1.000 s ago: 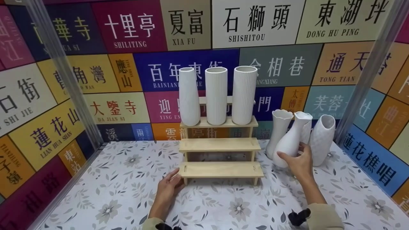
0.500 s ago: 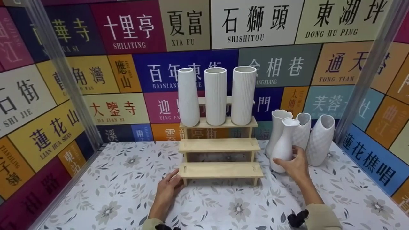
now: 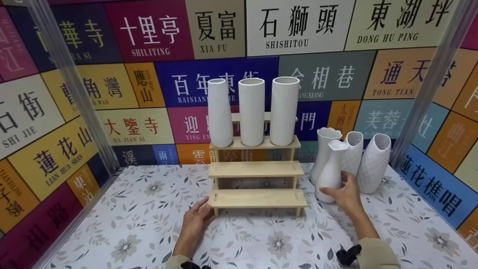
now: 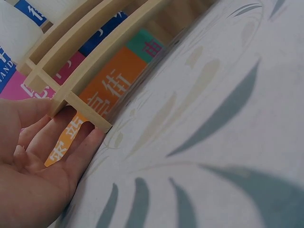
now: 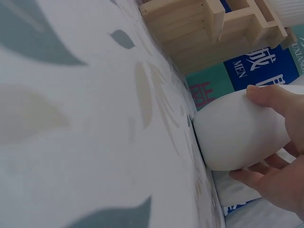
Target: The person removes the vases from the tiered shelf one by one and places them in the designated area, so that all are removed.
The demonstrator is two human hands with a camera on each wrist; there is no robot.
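My right hand (image 3: 345,192) grips a slim-necked white vase (image 3: 329,173) around its rounded lower body. In the right wrist view, the thumb lies on one side of the vase (image 5: 242,128) and fingers on the other; its base is at the tablecloth. Behind it stand a scallop-rimmed vase (image 3: 325,149), a textured vase (image 3: 353,153) and a tilted-mouth textured vase (image 3: 375,164). My left hand (image 3: 194,220) touches the left end of the lowest step of a wooden tiered stand (image 3: 257,198). In the left wrist view, its fingers rest against the stand's end and leg (image 4: 88,111).
Three tall white vases stand upright on an upper step: a smooth one (image 3: 220,116), a finely ribbed one (image 3: 251,112) and a wider ribbed one (image 3: 285,112). A flowered cloth (image 3: 149,224) covers the table. Sign-printed walls (image 3: 298,30) enclose the back and sides.
My right hand has brought the slim-necked vase left and toward me, from a tilt to nearly upright, uncovering the textured vase behind. Over the last half second it barely moves. My left hand stays put.
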